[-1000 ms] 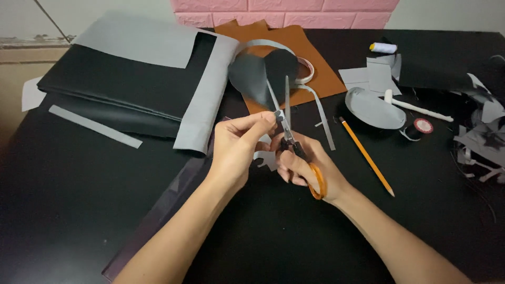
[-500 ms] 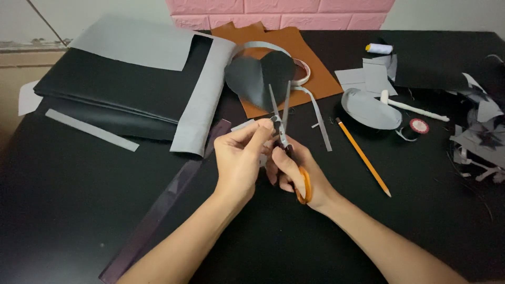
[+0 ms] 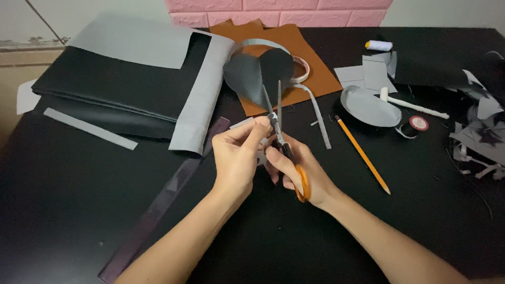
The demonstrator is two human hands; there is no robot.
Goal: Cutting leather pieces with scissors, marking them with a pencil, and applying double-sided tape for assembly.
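A black table (image 3: 63, 210) fills the view. At 10 o'clock lies a folded black-and-grey sheet (image 3: 131, 84); at 12 o'clock an orange-brown sheet (image 3: 310, 63) carries a dark heart-shaped cutout (image 3: 255, 76). A long dark ruler (image 3: 163, 197) runs from centre towards 7 o'clock. A yellow pencil (image 3: 362, 153) lies at 3 o'clock, with a grey oval piece (image 3: 368, 108) above it at 2 o'clock.

At centre, the right hand (image 3: 297, 171) has its fingers curled through the orange handles of the scissors (image 3: 279, 126), whose blades stand slightly parted, pointing to 12 o'clock. Touching it from 9 o'clock, the left hand (image 3: 236, 158) pinches a small grey scrap (image 3: 243, 124) between thumb and forefinger at the blades; how far the scrap sits between them is hard to tell.
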